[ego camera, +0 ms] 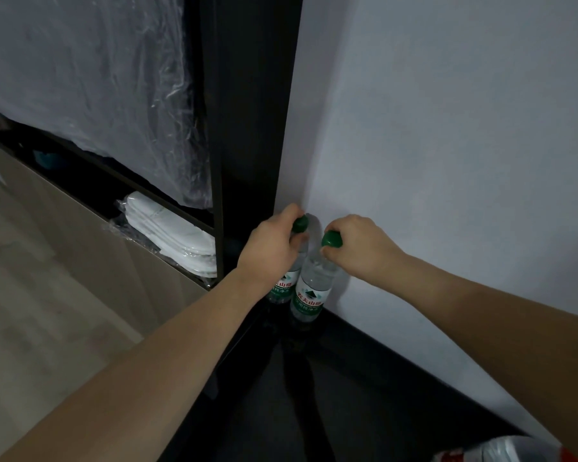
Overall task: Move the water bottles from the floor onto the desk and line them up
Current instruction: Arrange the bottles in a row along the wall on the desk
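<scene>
Two clear water bottles with green caps and green-and-white labels stand side by side in the dark floor corner against the white wall. My left hand (271, 243) grips the neck of the left bottle (282, 288) just under its cap. My right hand (357, 248) grips the neck of the right bottle (311, 288), which is nearer to me and shows more of its label. My left wrist hides most of the left bottle. No desk is in view.
A black frame post (247, 128) rises left of the bottles. Behind it is a plastic-wrapped panel (90, 78) and a low shelf holding white wrapped items (171, 235). Black skirting (397, 361) runs along the wall. Another plastic-wrapped item (514, 450) lies at the bottom right.
</scene>
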